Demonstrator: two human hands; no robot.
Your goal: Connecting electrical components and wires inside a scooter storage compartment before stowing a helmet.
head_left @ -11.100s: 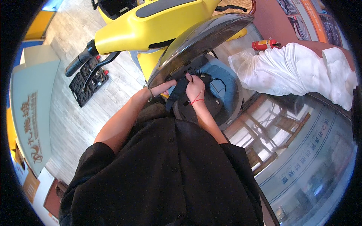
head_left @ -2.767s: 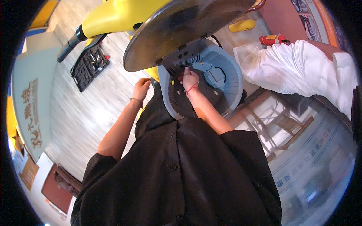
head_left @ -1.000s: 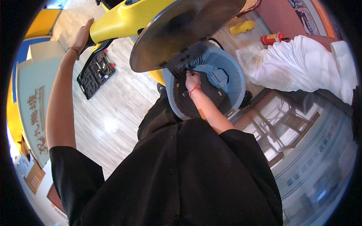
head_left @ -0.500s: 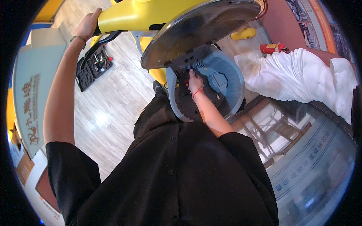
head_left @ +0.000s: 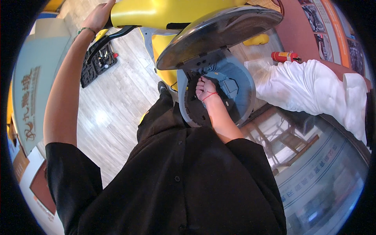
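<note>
My left hand (head_left: 98, 16) wraps round the grip at the left end of a yellow scooter handlebar (head_left: 147, 11), above a black brake lever (head_left: 111, 37). A dark, glossy seat underside (head_left: 211, 37) stands tilted up on its hinge. Below it is a grey-blue storage tub (head_left: 247, 92), into which my right arm reaches. My right hand (head_left: 205, 89) is closed, its fingers curled toward the tub's hinge side, over a dark lining. Whatever those fingers hold, if anything, is hidden. A small grey box (head_left: 229, 87) with a dark cord sits beside the hand in the tub.
An open black tool case (head_left: 100, 64) lies on the wood-look floor at left. To the right are a red fire extinguisher (head_left: 286, 57), a yellow object (head_left: 256, 40), a bundled white cloth (head_left: 297, 86) and a glass panel (head_left: 313, 168) with blue lettering.
My right hand has drawn back slightly from the hinge, and its fingers are curled more tightly. My left hand stays on the grip. The whole view has shifted a little.
</note>
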